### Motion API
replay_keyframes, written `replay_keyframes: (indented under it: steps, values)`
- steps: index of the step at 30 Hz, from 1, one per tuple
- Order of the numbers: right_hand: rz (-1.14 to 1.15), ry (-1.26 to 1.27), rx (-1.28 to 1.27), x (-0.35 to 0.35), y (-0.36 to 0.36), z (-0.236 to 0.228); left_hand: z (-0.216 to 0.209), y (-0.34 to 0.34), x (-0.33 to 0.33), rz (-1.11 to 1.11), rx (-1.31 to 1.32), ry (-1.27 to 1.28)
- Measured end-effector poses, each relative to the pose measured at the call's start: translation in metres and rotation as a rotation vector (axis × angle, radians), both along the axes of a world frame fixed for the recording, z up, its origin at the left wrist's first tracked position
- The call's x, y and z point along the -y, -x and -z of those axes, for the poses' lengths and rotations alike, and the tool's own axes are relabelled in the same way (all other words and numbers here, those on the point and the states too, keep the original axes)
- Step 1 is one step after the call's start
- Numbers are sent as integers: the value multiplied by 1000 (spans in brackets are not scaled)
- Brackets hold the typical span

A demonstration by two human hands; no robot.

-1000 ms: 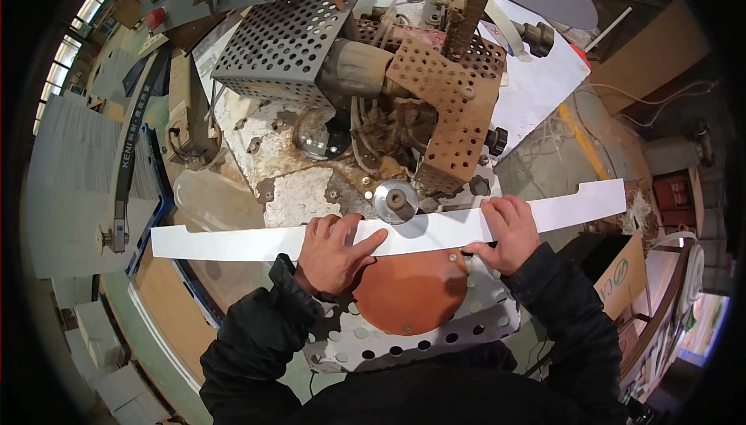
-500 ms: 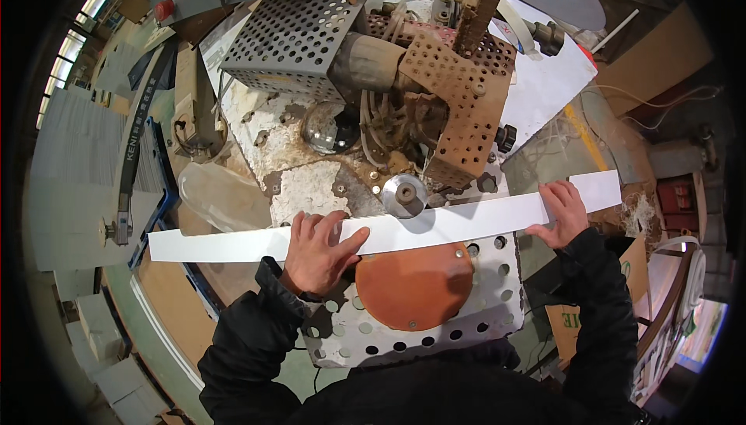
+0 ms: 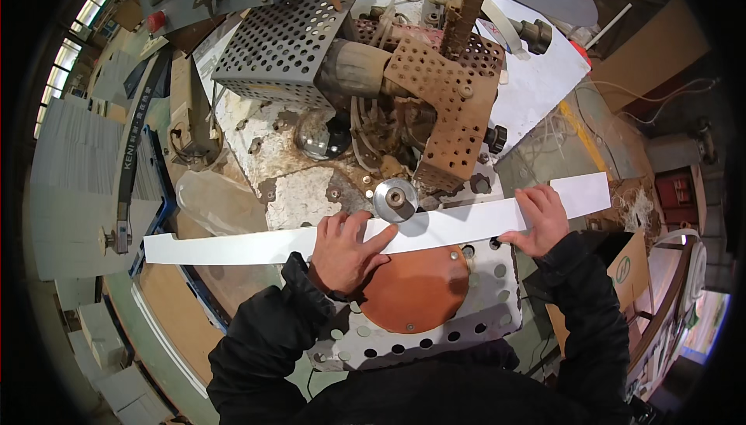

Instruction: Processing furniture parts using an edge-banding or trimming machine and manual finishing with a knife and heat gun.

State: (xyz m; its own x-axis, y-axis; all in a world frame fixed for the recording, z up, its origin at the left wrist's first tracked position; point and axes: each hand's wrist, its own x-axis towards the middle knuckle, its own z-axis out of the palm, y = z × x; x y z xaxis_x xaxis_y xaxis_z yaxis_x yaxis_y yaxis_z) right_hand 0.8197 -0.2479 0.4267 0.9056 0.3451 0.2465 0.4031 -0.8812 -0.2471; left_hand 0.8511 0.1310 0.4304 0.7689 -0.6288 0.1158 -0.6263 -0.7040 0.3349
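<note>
A long white strip of board (image 3: 233, 249), notched near both ends, lies crosswise before me with its far edge against a metal roller (image 3: 395, 200). My left hand (image 3: 346, 252) grips the strip just left of the roller, fingers over its top and far edge, the thumb side toward the roller. Near the right end, my right hand (image 3: 542, 221) holds the strip with fingers on its upper face and the thumb at the near edge. Under the strip's middle sits an orange round plate (image 3: 416, 289) on a perforated white table (image 3: 489, 301).
Beyond the roller stands a dusty machine with a perforated brown guard (image 3: 458, 106) and a grey perforated cover (image 3: 287, 36). A control box with a red knob (image 3: 157, 21) is at the upper left. Stacked white sheets (image 3: 85, 192) stand left; a cardboard box (image 3: 622, 269) is at right.
My left hand has slid right along the strip, closer to the roller. My right hand has shifted slightly left. The whole view has moved a little; the strip stays against the roller.
</note>
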Motion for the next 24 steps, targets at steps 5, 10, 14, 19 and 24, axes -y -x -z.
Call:
replay_keyframes:
  steps: [5,10,14,19,24]
  values:
    - [52,-45,-58,-7,4,4,0,-5,-10,38,-24,32]
    - [106,22,10,5,12,20,-6,-3,-26,17,-29,29]
    - [232,43,-8,80,26,38,-6,-2,-34,4,-32,15]
    - [490,-310,-255,136,37,29,-10,1,-43,-15,-56,-11]
    - [495,-248,-269,126,33,24,-10,3,-52,-25,-80,-20]
